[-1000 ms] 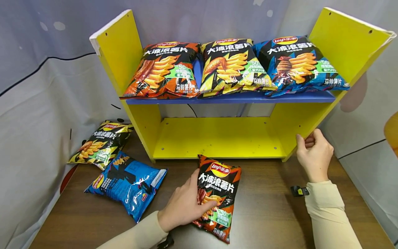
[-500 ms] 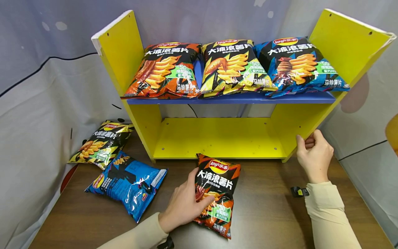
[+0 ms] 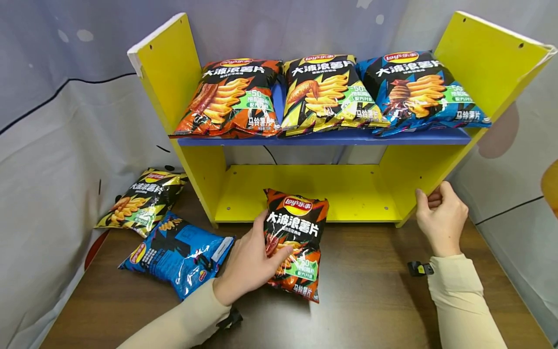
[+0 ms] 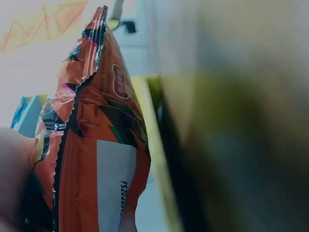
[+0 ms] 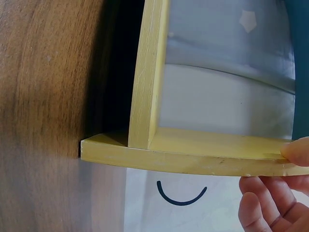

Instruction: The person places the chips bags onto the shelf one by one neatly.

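My left hand grips a red-and-black bag of potato chips by its left side, thumb across the front. The bag is tilted up in front of the lower shelf. In the left wrist view, the back of the chip bag shows a seam and a white label. My right hand pinches the front edge of the shelf unit's right side panel. Seen from the right wrist, the thumb lies on one face of the yellow panel and curled fingers on the other.
On the blue upper shelf sit a red chip bag, a yellow chip bag and a blue chip bag. Left on the wooden table lie another yellow bag and a face-down blue bag.
My left hand has lifted the red chip bag and carried it forward, toward the lower shelf. My right hand has kept its hold on the side panel.
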`<state>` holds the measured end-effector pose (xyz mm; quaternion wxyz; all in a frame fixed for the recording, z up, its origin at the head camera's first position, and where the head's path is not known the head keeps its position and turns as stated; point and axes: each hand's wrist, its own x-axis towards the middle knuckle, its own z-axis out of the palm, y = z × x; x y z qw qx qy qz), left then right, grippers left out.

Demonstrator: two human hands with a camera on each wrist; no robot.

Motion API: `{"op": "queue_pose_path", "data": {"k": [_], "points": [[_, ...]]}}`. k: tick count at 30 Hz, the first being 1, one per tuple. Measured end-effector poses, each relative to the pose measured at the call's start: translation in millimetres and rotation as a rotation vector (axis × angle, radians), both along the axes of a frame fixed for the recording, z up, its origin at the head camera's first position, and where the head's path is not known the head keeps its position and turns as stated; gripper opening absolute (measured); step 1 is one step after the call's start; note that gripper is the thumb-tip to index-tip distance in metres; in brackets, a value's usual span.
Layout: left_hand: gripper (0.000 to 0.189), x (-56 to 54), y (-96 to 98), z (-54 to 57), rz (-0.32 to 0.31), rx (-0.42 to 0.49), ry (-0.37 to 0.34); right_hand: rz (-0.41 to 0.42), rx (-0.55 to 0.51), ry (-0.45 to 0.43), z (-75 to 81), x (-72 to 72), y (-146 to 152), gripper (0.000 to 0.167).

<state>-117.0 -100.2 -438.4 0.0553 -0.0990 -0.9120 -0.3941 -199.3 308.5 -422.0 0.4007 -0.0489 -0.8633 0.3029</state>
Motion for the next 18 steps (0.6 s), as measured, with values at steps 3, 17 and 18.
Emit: {"op": "queue_pose_path", "data": {"k": [3,17,18], "points": [[0.101,-12.8,-6.2,15.5,0.038,-0.018,0.041,-0.001,0.003,-0.003,-0.4,-0.6,-0.2,0.025],[0.096,-91.7,-39.6,45.1,0.21,-0.187,0.107,0.002,0.007,0.015,-1.9,-1.5,2.3,0.024],[0.098,-96.2,-41.1,43.9,0.216,-0.195,0.098,0.002,0.006,0.014,-2.0,-1.5,2.6,0.024]]}}
